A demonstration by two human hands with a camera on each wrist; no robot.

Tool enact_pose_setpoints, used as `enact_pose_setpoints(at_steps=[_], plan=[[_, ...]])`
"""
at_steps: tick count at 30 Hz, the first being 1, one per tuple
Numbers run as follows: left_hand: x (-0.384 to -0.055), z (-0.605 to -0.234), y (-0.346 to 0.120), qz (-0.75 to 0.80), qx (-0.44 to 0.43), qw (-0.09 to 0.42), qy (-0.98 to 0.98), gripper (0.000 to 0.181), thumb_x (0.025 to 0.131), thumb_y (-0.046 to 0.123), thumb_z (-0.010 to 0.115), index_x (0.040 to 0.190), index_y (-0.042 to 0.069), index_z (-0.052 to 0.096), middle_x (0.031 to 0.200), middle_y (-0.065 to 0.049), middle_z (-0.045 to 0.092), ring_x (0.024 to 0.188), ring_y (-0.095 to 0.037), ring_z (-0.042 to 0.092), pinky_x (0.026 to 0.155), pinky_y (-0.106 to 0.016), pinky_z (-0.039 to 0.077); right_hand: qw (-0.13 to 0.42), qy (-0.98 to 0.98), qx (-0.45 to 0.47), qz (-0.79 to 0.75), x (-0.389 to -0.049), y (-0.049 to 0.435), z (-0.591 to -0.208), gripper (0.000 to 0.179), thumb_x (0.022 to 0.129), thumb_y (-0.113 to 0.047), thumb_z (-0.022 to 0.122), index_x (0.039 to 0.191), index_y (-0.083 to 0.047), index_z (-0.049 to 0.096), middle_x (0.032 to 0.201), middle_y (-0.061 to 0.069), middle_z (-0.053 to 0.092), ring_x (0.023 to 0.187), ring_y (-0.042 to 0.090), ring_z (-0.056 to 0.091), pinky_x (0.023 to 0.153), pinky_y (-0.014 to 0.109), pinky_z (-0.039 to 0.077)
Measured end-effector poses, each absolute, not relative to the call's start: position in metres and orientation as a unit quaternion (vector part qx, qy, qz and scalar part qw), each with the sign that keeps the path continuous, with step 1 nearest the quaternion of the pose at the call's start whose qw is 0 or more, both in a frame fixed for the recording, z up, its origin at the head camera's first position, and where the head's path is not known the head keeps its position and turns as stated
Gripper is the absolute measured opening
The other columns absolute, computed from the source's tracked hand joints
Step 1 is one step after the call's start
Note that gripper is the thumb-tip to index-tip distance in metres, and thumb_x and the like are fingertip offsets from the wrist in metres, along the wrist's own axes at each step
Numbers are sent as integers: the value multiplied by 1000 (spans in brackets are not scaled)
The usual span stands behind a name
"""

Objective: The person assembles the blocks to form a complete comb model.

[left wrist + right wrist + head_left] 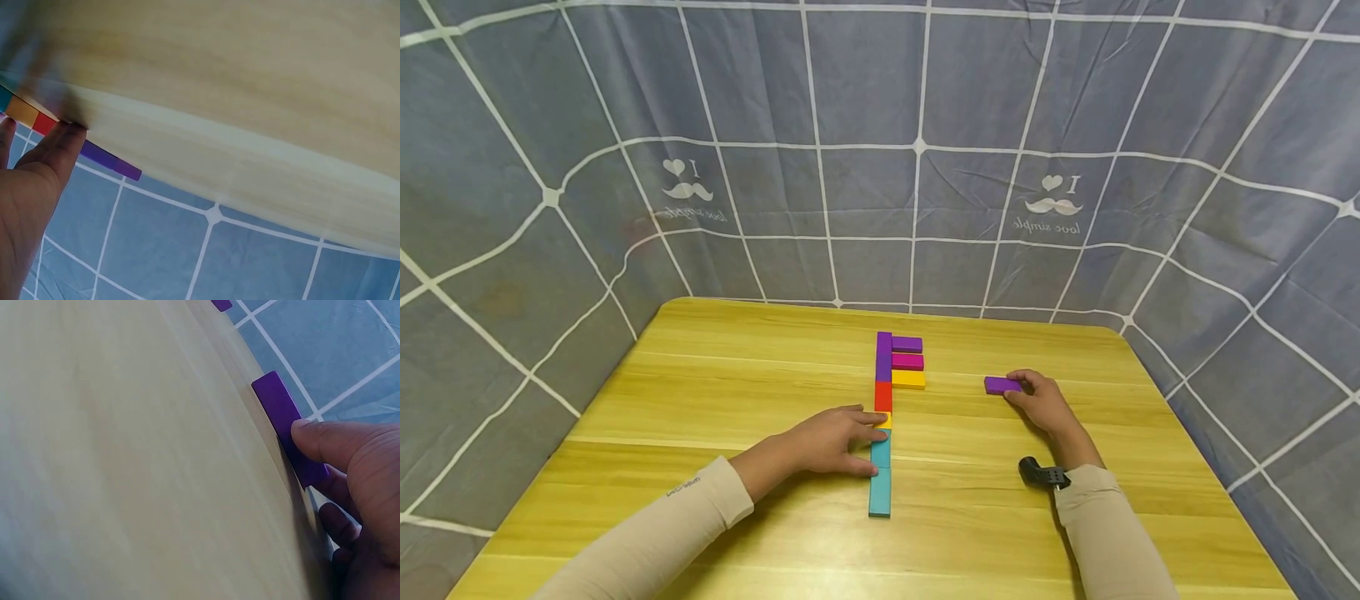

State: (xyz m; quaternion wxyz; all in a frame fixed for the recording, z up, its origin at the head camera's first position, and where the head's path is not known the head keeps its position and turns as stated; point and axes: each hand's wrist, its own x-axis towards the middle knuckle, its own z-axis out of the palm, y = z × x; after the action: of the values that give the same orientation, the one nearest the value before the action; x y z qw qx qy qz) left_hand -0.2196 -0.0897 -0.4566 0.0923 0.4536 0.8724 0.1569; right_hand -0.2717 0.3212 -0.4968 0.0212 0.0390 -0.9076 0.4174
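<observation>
My right hand point(1047, 410) pinches one end of a purple block point(997, 386) low over the table, right of the other blocks. In the right wrist view the thumb lies on that block's face, with fingers behind it. A column of blocks runs down the table's middle: purple point(883, 358), red point(883, 397), yellow partly hidden under fingers, then two teal blocks point(880, 493). From the column's left side my left hand point(831, 442) reaches in, fingers extended, touching the yellow and upper teal blocks. Purple point(907, 344), magenta point(908, 362) and yellow point(909, 380) blocks project rightward from the purple part.
The wooden table point(715, 367) has its far edge against a grey-blue curtain point(865, 192) with white grid lines, which also closes in both sides. A black device point(1041, 473) is strapped at the right wrist.
</observation>
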Motion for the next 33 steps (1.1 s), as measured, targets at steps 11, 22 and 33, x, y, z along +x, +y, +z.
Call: enact_pose_setpoints(at_steps=[11, 22, 33], plan=[[-220, -459, -90, 146, 471, 82, 866, 58, 92, 50, 66, 138, 15, 62, 151, -3, 47, 136, -41, 43, 113, -48, 34, 22, -910, 36, 412, -273, 320, -498, 35, 96, -8, 64, 127, 6, 58, 130, 31, 56, 119, 44, 52, 103, 56, 39], [-221, -460, -90, 145, 465, 84, 869, 58, 93, 51, 64, 139, 16, 60, 152, -2, 45, 137, -41, 41, 113, -47, 33, 24, -914, 32, 404, -272, 321, -499, 35, 96, -9, 65, 127, 5, 59, 131, 30, 56, 121, 44, 51, 104, 56, 39], [-221, -459, -90, 140, 467, 85, 869, 57, 93, 49, 65, 139, 16, 60, 151, -2, 46, 137, -39, 42, 114, -46, 33, 22, -916, 39, 399, -271, 321, -498, 35, 96, -9, 64, 127, 5, 58, 131, 31, 55, 121, 45, 51, 104, 58, 38]])
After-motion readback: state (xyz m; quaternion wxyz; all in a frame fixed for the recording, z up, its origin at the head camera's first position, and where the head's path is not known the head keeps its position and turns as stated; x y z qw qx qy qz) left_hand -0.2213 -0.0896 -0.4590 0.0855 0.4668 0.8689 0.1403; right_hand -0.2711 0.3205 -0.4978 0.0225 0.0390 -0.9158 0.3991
